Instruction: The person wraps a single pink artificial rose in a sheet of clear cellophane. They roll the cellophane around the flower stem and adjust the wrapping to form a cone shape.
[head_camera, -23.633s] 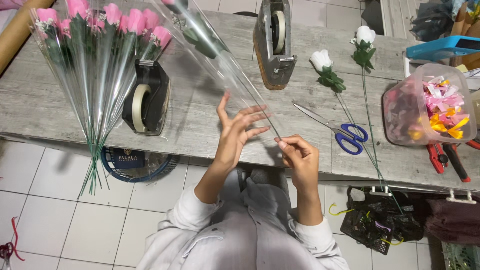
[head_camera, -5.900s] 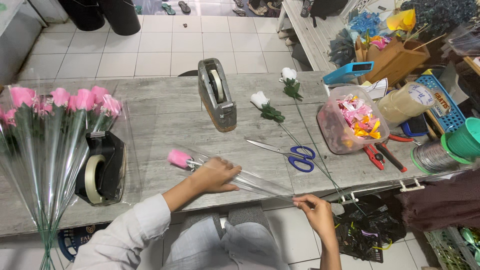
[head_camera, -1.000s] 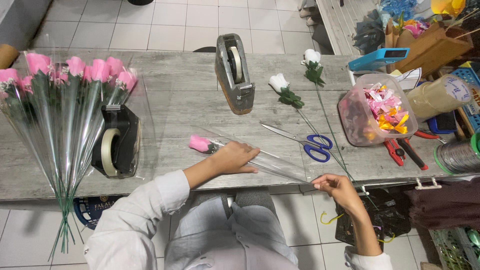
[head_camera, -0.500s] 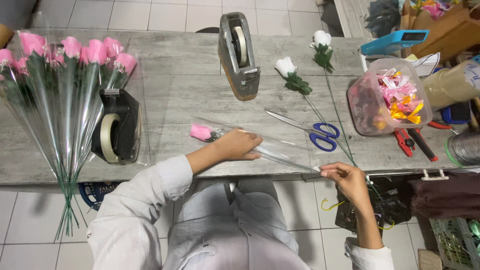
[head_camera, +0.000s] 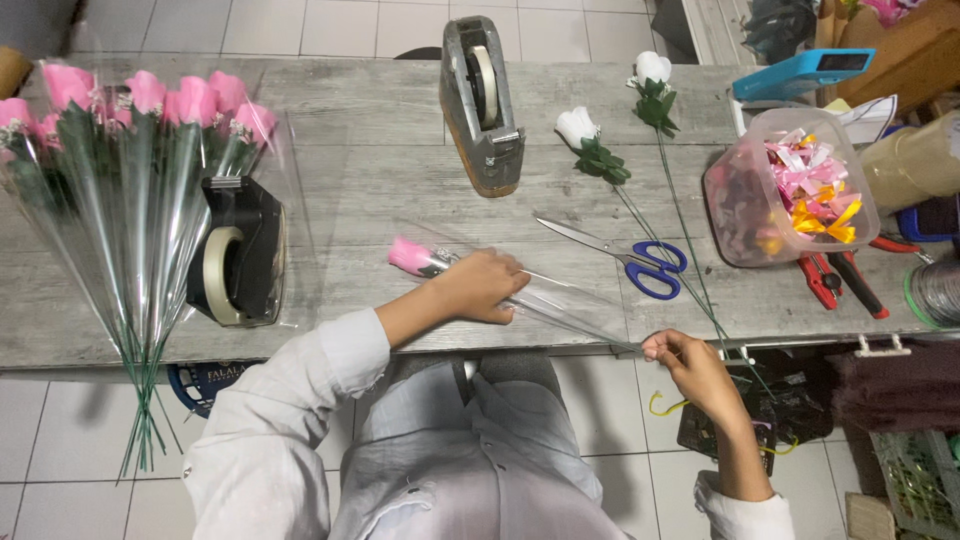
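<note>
A single pink rose lies on the grey table, rolled inside a clear plastic sleeve. My left hand presses flat on the sleeve just behind the bloom. My right hand pinches the narrow stem end of the sleeve at the table's front edge. The stem runs between my two hands.
A bundle of wrapped pink roses lies at the left beside a black tape dispenser. A grey tape dispenser stands at the back. Two white roses, blue scissors, a plastic tub of ribbons and red pliers are at the right.
Little has moved between my hands. The view has shifted slightly, and both hands keep their hold on the wrapped rose.
</note>
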